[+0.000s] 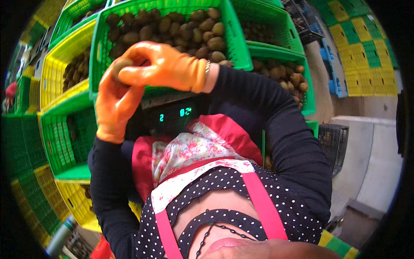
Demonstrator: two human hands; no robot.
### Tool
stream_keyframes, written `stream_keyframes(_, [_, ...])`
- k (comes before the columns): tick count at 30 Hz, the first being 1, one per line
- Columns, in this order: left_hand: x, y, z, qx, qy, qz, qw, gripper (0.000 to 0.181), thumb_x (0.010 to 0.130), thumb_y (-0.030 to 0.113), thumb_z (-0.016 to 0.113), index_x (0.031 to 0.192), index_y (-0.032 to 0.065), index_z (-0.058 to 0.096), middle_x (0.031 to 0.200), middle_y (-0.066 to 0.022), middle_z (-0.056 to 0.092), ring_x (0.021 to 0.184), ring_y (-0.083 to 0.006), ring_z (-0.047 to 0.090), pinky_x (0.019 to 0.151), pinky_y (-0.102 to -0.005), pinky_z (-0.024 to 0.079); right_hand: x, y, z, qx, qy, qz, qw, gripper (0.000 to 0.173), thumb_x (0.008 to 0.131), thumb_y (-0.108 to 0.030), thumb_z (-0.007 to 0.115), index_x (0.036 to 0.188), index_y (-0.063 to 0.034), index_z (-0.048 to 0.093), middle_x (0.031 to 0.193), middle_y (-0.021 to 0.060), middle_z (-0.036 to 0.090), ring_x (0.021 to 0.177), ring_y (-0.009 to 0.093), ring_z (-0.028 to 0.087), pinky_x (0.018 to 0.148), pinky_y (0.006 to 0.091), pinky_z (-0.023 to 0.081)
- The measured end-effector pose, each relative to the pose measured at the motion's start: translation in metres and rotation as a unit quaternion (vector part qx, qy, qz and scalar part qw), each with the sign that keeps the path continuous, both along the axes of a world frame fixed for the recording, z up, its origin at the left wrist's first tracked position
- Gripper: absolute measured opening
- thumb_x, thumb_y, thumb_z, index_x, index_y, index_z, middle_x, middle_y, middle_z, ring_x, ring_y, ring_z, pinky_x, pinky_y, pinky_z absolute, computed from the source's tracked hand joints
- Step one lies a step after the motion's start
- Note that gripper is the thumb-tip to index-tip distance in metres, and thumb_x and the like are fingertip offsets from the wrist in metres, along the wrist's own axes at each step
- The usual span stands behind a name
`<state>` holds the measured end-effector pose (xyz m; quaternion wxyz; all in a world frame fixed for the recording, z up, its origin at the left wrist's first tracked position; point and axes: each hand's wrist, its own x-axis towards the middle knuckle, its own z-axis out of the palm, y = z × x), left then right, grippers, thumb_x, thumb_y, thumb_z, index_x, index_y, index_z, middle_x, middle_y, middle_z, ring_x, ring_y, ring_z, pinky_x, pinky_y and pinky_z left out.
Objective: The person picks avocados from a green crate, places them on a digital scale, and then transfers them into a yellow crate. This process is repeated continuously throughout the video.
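Observation:
A brown kiwifruit (121, 67) is held between my two orange-gloved hands, over the front left of a green plastic crate (240, 42) heaped with kiwifruit (165, 24). My left hand (113, 100) cups it from the left and below, its fingers partly hidden. My right hand (158, 66) reaches across from the right, thumb and fingers around the fruit. A dark scale display (171, 116) with lit digits lies below the crate, close to my lap.
Green crates (279, 53) of kiwifruit stand at right. A yellow crate (51, 74) of kiwifruit and a green crate (48, 142) are at left. Stacked yellow and green crates (368, 58) rise at far right, beyond a blue pallet (333, 71). A black crate (338, 145) sits lower right.

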<state>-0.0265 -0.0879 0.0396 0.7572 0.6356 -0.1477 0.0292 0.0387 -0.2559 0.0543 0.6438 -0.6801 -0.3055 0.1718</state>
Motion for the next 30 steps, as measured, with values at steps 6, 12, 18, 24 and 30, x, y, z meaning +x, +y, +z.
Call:
stream_keyframes(6, [-0.007,0.093,0.005,0.165,0.034,0.240,0.956,0.040,0.091,0.007,0.073,0.129,0.0011,0.060,0.113,-0.0060,0.068,0.101,-0.0148,0.063,0.093,-0.0295,0.050,0.049,-0.056,-0.035,-0.235,-0.346,-0.172,0.892,0.052,0.086,-0.053,0.065,0.115,-0.0094,0.069,0.116,0.0192,0.070,0.105,0.041,0.067,0.086,0.0532,0.055])
stream_keyframes(12, [-0.023,0.171,-0.011,0.486,0.107,0.523,0.692,0.065,0.089,0.037,0.076,0.135,-0.0048,0.057,0.119,-0.0169,0.066,0.105,-0.0222,0.065,0.096,-0.0358,0.050,0.110,-0.120,-0.072,-0.747,-0.144,-0.147,0.632,0.042,0.085,-0.044,0.072,0.114,-0.0136,0.074,0.121,0.0108,0.074,0.108,0.033,0.071,0.080,0.0537,0.054])
stream_keyframes(18, [-0.015,0.153,-0.031,0.431,0.067,0.483,0.759,0.072,0.087,0.039,0.079,0.137,-0.0071,0.056,0.141,-0.0258,0.058,0.134,-0.0344,0.053,0.114,-0.0423,0.039,0.133,-0.121,-0.118,-0.769,-0.127,-0.198,0.595,0.035,0.084,-0.020,0.072,0.117,-0.0106,0.076,0.123,0.0164,0.072,0.114,0.035,0.070,0.083,0.0537,0.057])
stream_keyframes(24, [-0.018,0.118,-0.011,0.439,0.049,0.437,0.784,0.063,0.089,0.033,0.076,0.135,-0.0072,0.058,0.136,-0.0261,0.061,0.131,-0.0348,0.056,0.112,-0.0420,0.041,0.122,-0.128,-0.107,-0.707,-0.093,-0.255,0.653,0.038,0.091,-0.021,0.062,0.124,-0.0055,0.071,0.130,0.0229,0.067,0.125,0.049,0.059,0.096,0.0744,0.046])
stream_keyframes(30, [-0.014,0.127,-0.026,0.374,0.042,0.431,0.820,0.059,0.088,0.030,0.078,0.131,-0.0072,0.060,0.134,-0.0241,0.063,0.127,-0.0316,0.059,0.110,-0.0407,0.043,0.101,-0.125,-0.072,-0.715,-0.060,-0.195,0.669,0.040,0.091,-0.022,0.060,0.131,-0.0196,0.064,0.141,0.0187,0.059,0.130,0.041,0.057,0.104,0.0586,0.048])
